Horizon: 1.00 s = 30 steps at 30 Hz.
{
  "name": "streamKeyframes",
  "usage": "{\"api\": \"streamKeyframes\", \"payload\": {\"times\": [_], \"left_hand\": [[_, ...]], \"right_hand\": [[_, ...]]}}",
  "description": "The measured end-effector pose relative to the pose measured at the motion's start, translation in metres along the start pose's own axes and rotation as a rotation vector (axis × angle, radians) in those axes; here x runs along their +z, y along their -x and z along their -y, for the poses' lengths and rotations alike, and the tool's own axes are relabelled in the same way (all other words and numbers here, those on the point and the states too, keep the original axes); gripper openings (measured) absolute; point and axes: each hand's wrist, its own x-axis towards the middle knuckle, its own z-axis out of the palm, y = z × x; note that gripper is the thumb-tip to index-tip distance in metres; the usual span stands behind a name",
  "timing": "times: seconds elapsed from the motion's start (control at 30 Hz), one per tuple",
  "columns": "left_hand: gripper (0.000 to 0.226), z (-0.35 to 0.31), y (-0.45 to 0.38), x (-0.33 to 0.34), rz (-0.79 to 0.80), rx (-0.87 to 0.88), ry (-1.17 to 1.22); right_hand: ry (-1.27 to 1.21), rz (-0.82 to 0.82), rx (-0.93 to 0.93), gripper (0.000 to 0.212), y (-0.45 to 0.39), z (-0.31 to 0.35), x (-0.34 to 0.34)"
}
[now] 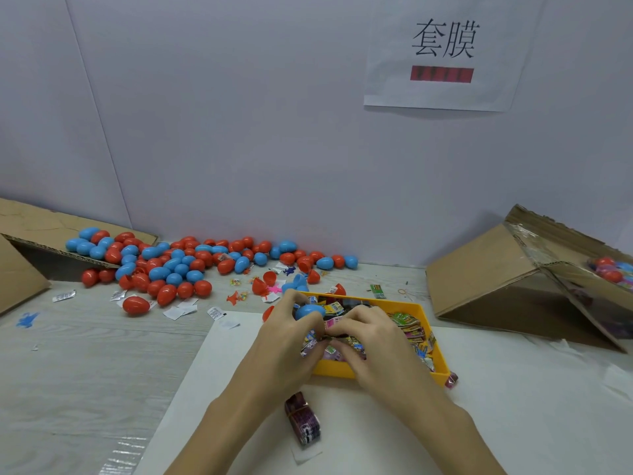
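As left grip [285, 339] holds, one blue egg [309, 311]

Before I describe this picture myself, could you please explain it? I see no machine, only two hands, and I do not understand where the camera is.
There is no machine here: a person works with bare hands. The single picture comes from a camera worn on the person's head, looking forward and down. The left hand holds a blue egg over a yellow tray full of small colourful packets. The right hand meets it with curled fingers; what they pinch is too small to tell. Behind lies a heap of red and blue eggs, with a cardboard box at the right. A purple bundle lies on the white sheet.
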Motion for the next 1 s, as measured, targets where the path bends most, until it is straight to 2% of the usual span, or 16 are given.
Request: {"api": "streamKeyframes", "payload": {"times": [0.17, 0.23, 0.37, 0.47, 0.63, 1.0], "left_hand": [[0.013, -0.002, 0.0, -0.002, -0.008, 0.001, 0.064], [0.01, -0.007, -0.002, -0.005, -0.029, -0.03, 0.171], [0.034, -0.011, -0.004, -0.009, -0.041, -0.061, 0.345], [0.045, -0.014, -0.003, -0.007, -0.018, -0.153, 0.472], [0.028, -0.015, -0.002, -0.003, -0.039, -0.146, 0.457], [0.028, -0.013, -0.003, -0.003, -0.052, -0.172, 0.449]], "right_hand": [[0.007, -0.011, 0.087, 0.015, 0.001, -0.002, -0.003], [-0.097, -0.067, 0.19, 0.012, 0.0, -0.005, -0.006], [-0.433, -0.136, 0.451, 0.019, -0.002, -0.013, -0.014], [-0.581, -0.138, 0.547, 0.019, -0.003, -0.015, -0.016], [-0.679, -0.109, 0.581, 0.016, -0.003, -0.013, -0.013], [-0.682, -0.101, 0.596, 0.02, -0.004, -0.014, -0.012]]}}
